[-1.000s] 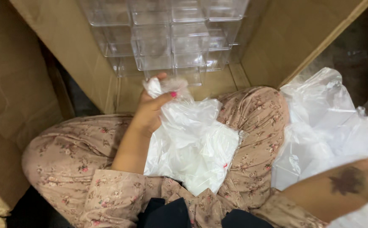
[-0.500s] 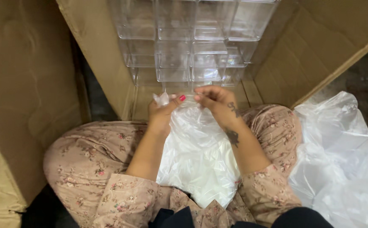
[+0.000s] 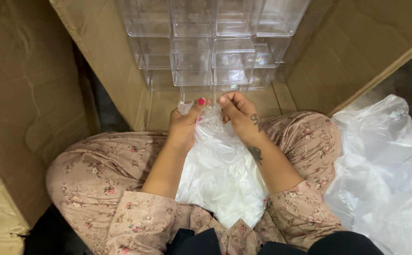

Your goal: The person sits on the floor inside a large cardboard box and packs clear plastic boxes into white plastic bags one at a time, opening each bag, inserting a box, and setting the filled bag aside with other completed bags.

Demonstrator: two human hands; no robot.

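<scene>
On the person's lap, between knees in floral pinkish fabric, lies a thin clear plastic bag (image 3: 222,174). Left hand (image 3: 184,123) and right hand (image 3: 239,112) each pinch its crumpled top edge, fingers closed on the film, almost touching. Just beyond stand stacked clear plastic boxes (image 3: 210,42) inside an open brown cardboard carton (image 3: 357,52). Loose clear plastic bags (image 3: 385,170) pile at the right.

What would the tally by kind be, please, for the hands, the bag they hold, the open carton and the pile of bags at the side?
Hands: 2, the left hand and the right hand, both pinching the top of the bag
Clear plastic bag on the lap: 1
Open cardboard carton holding clear plastic boxes: 1
Pile of plastic bags: 1
Total: 5
</scene>
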